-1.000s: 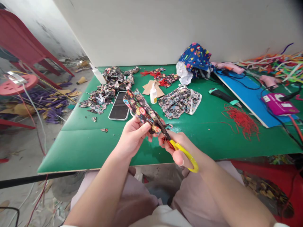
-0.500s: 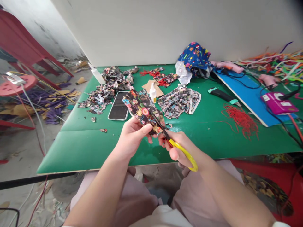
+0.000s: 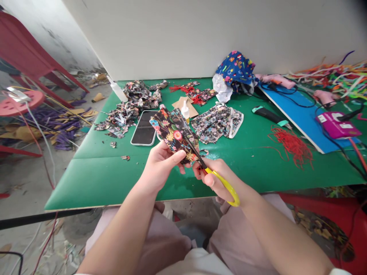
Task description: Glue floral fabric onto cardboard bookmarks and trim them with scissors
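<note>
My left hand pinches the lower edge of a dark floral fabric piece, holding it up above the green table. My right hand grips yellow-handled scissors, and their blades reach into the fabric's right edge near my left thumb. Both hands hover over the table's front edge, above my lap.
Behind the fabric lie a phone, a small glue bottle, a heap of fabric scraps and a pale floral cloth. Red threads, a blue board, a pink device and cables fill the right. Red stools stand left.
The fabric has turned slightly and shifted right between my hands. The scissors have moved a little further along its edge. Nothing on the table has moved.
</note>
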The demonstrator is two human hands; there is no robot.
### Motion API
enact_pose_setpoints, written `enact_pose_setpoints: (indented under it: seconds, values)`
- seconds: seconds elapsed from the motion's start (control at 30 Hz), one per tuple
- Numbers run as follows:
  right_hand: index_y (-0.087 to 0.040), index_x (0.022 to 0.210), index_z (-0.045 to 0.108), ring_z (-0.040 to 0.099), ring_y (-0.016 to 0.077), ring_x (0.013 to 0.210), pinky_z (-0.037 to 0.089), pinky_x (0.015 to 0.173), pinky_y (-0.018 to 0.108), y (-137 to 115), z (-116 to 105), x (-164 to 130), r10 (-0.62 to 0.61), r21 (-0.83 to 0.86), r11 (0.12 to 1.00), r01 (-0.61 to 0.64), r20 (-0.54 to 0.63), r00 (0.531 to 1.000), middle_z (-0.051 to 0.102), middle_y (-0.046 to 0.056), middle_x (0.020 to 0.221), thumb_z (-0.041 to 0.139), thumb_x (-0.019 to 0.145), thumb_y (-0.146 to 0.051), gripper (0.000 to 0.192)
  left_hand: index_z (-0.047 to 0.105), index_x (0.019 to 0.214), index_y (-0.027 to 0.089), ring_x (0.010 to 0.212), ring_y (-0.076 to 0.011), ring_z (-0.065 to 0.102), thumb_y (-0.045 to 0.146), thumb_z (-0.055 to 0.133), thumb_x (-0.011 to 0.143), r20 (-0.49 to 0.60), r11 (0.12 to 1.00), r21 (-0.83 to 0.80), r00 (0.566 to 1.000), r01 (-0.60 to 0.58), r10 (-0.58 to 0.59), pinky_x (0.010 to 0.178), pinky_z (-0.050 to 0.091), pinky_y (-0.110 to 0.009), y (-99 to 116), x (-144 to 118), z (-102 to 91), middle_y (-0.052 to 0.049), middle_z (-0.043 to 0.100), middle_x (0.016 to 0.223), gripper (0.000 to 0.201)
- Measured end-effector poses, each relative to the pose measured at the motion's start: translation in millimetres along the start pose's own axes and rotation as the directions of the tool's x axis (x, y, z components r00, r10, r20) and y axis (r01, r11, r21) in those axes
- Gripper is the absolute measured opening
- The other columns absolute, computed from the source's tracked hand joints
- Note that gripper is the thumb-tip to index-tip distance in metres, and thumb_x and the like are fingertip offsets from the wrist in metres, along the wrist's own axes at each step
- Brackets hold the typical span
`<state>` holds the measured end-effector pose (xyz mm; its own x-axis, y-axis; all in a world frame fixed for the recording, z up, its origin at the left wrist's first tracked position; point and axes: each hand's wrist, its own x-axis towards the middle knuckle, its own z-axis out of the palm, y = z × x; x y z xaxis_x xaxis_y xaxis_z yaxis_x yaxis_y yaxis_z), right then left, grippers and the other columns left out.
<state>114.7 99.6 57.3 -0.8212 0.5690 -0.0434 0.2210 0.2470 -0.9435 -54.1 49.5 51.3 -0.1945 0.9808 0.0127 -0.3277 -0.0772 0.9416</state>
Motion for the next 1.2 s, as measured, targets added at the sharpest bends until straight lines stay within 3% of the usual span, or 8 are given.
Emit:
enact_pose_setpoints:
  seconds: [0.27, 0.53, 0.77, 0.93, 1.2]
  values:
    - [-0.018, 0.073, 0.049, 0.041, 0.0104, 0.056, 0.034, 0.054, 0.023, 1.1, 2.2, 0.5, 0.044, 0.015, 0.999, -0.043, -0.034, 0.998, 0.045, -0.002, 0.06, 0.026, 0.061, -0.087, 0.074, 0.057, 0.082, 0.016, 0.047, -0.0113, 0.06, 0.027, 0.072, 0.071, -0.001, 1.0, -0.004, 1.0, 0.01, -0.01, 0.036, 0.047, -0.018, -0.4, 0.1, 0.9, 0.001, 0.065, 0.063, 0.021]
    - [-0.018, 0.073, 0.049, 0.037, 0.0092, 0.053, 0.04, 0.057, 0.025, 1.7, 3.3, 0.7, 0.068, 0.052, 0.996, -0.066, -0.038, 0.997, 0.043, -0.003, 0.059, 0.029, 0.06, -0.087, 0.073, 0.057, 0.081, 0.017, 0.046, -0.0114, 0.06, 0.029, 0.072, 0.07, -0.022, 1.0, 0.01, 1.0, 0.018, -0.018, 0.035, 0.045, -0.018, -0.7, 0.0, 1.2, 0.001, 0.065, 0.063, 0.023]
    - [-0.018, 0.072, 0.049, 0.035, 0.0085, 0.051, 0.039, 0.056, 0.024, 1.0, 4.4, 0.8, 0.06, 0.064, 0.996, -0.057, -0.053, 0.997, 0.041, -0.003, 0.057, 0.03, 0.065, -0.085, 0.069, 0.057, 0.082, 0.018, 0.047, -0.0117, 0.06, 0.028, 0.072, 0.071, -0.002, 1.0, 0.003, 1.0, 0.015, -0.015, 0.036, 0.046, -0.018, -0.8, 0.2, 0.3, 0.002, 0.065, 0.063, 0.02]
    - [-0.019, 0.071, 0.049, 0.037, 0.0091, 0.051, 0.038, 0.054, 0.024, 3.6, 4.4, 1.9, 0.062, 0.082, 0.995, -0.057, -0.053, 0.997, 0.041, -0.004, 0.055, 0.031, 0.056, -0.089, 0.075, 0.057, 0.083, 0.018, 0.046, -0.0113, 0.06, 0.031, 0.072, 0.071, -0.02, 0.999, -0.014, 0.999, 0.035, -0.035, 0.036, 0.046, -0.018, -1.0, -0.4, 1.1, 0.001, 0.066, 0.065, 0.023]
    - [-0.019, 0.085, 0.049, 0.037, 0.0087, 0.05, 0.041, 0.059, 0.027, 8.6, 5.1, 2.7, 0.068, 0.158, 0.985, -0.073, 0.037, 0.997, 0.042, -0.005, 0.059, 0.031, 0.048, -0.092, 0.084, 0.058, 0.082, 0.017, 0.041, -0.0079, 0.055, 0.032, 0.069, 0.074, -0.085, 0.999, -0.029, 0.996, 0.024, -0.026, 0.036, 0.044, -0.016, -3.4, 0.4, 2.9, 0.002, 0.063, 0.059, 0.021]
